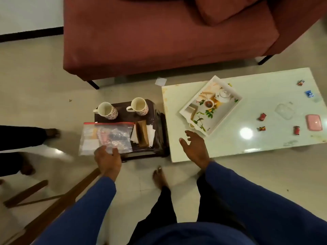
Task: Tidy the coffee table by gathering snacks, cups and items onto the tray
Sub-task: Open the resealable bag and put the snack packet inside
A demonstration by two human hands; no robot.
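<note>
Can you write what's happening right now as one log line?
left hand: grips plastic bag | right hand: open, near tray | mugs: on stool | tray: empty

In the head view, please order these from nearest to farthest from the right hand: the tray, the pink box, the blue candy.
From the right hand:
1. Tray, just beyond the fingertips.
2. Pink box, at the table's right edge.
3. Blue candy, farther back, right.
</note>
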